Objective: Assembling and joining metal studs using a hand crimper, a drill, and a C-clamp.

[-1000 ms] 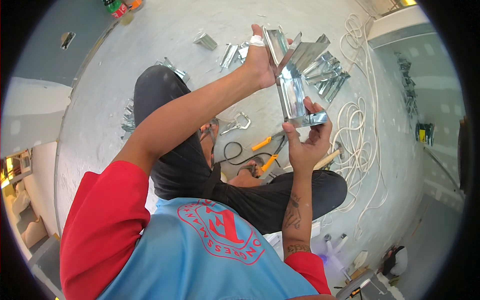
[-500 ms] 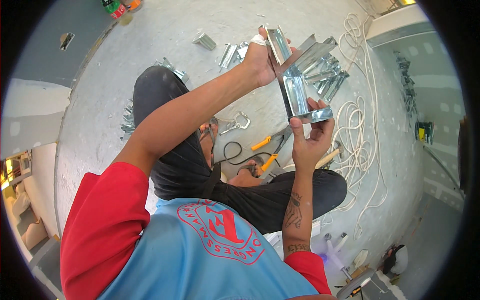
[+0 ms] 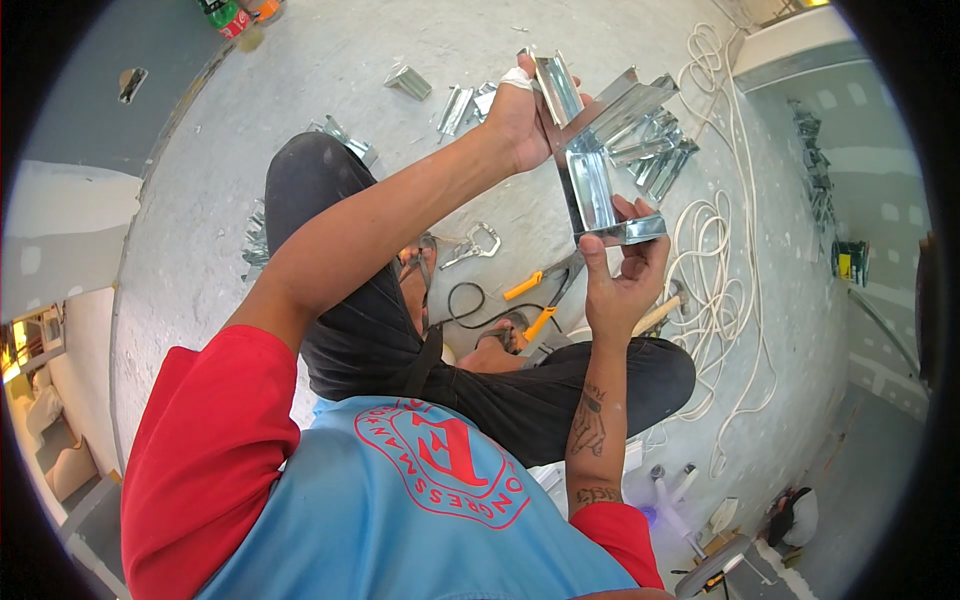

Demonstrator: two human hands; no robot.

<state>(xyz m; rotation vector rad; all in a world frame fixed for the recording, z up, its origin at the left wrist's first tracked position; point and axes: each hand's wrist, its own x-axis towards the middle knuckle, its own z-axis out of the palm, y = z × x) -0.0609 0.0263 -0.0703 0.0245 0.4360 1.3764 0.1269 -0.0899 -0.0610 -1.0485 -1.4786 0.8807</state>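
While outstretched left hand (image 3: 520,128) grips metal channel (image 3: 590,188), right hand (image 3: 617,285) pinches its near end.

I record bright, diffuse light across the pale floor (image 3: 330,60), with shadows soft and faint. 2 warm sources noted: a yellow strip (image 3: 815,4) at the upper right and a glowing opening (image 3: 22,345) at the far left. A small violet glow (image 3: 649,516) shows at the lower right, where the grey surface (image 3: 870,470) reads dimmer. The held metal piece (image 3: 592,185) returns pale glare along its folds. Left hand (image 3: 520,125) and right hand (image 3: 618,290) are sharp. In the head view, straight edges bow toward a black rim; the distant person (image 3: 803,515) lacks fine detail.
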